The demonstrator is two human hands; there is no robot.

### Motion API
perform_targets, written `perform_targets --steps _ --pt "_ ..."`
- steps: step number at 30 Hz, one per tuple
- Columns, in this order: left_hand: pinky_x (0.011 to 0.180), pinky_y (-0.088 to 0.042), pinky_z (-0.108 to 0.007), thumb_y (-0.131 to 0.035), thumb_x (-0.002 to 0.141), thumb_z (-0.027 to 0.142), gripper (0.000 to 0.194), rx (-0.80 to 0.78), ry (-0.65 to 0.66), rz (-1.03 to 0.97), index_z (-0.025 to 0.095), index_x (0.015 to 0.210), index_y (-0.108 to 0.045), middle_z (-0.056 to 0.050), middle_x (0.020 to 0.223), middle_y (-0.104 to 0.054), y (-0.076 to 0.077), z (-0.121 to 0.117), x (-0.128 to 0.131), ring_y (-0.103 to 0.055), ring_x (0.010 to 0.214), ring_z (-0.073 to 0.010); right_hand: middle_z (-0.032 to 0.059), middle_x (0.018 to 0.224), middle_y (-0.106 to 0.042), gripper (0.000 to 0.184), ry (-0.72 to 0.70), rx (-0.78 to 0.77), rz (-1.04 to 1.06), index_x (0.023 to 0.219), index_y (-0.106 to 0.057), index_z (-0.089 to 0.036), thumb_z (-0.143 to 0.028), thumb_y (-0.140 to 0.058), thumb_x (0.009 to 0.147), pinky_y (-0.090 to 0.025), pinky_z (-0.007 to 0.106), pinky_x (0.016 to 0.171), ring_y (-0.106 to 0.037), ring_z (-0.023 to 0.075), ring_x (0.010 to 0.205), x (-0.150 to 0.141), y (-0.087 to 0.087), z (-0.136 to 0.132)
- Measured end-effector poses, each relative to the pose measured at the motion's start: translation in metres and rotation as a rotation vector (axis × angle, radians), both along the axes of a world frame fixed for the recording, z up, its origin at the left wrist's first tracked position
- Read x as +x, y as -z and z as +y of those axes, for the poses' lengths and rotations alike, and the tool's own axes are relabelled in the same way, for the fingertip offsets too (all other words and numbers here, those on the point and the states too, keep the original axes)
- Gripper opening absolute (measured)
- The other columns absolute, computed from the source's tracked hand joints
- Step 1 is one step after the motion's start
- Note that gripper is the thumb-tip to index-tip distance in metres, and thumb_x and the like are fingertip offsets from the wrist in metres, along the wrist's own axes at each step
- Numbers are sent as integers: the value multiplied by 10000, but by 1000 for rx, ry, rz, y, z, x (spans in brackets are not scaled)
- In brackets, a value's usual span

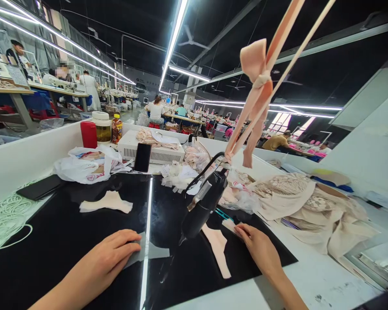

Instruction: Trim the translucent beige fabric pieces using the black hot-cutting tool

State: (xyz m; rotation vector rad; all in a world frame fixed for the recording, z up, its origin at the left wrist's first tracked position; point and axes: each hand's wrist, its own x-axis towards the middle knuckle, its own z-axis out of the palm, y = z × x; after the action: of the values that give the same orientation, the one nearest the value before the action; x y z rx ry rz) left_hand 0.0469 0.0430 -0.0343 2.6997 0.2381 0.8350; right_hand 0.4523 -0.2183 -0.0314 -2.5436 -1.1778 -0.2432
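Observation:
My left hand (111, 254), fingers bent and close together, is on a thin, translucent grey shaped piece (157, 251) lying on the black glossy board (116, 297). Its fingertips rest at the piece's left part and hide some of it. On the right, my right hand (261, 247) pinches a small pale fabric piece (229, 224) between thumb and fingers near the board's edge. A black hand tool (202, 206) with a pointed tip hangs nose-down between my hands from knotted pink straps (260, 86). Beside my right hand lies a pale pink fabric cutout (218, 249).
Another cutout (106, 202) lies upper left on the board. Behind are a phone (142, 157), a plastic bag (90, 165), a white vented box (129, 148) and jars. Beige fabric (323, 215) heaps at right; green cord (6, 215) coils at left. People work at tables beyond.

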Motion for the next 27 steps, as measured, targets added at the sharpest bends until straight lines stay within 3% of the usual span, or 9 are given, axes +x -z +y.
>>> perform_targets --steps 4,11,22,27 --pt "1039 -592 -294 -534 1051 267 258 2 -5 13 321 1164 -759 5 1291 -743 -1 0 1 -725 1180 -201 26 988 -745 241 7 29 116 1048 -711 -178 -380 -582 1072 -597 380 849 -726 181 882 5 -3 -3" --pt "1061 -578 -311 -522 1066 302 255 -6 -6 53 322 1184 -747 -6 1334 -717 6 3 -1 -707 1209 -202 16 962 -726 276 16 33 222 1042 -707 -162 -426 -624 1045 -608 372 812 -716 183 842 14 -3 -5" --pt "1024 -599 -298 -472 1077 298 293 59 -10 35 315 1148 -757 -5 1301 -731 1 3 0 -733 1156 -188 50 1094 -725 197 -78 1 121 1069 -706 -193 -378 -651 1031 -595 410 902 -706 199 972 13 9 -3" --pt "1031 -600 -306 -474 1077 300 289 84 -15 38 326 1157 -751 7 1303 -728 8 5 -1 -723 1178 -187 61 1145 -717 208 -62 -29 110 1112 -700 -194 -379 -644 1037 -597 414 908 -704 202 996 19 11 -4"
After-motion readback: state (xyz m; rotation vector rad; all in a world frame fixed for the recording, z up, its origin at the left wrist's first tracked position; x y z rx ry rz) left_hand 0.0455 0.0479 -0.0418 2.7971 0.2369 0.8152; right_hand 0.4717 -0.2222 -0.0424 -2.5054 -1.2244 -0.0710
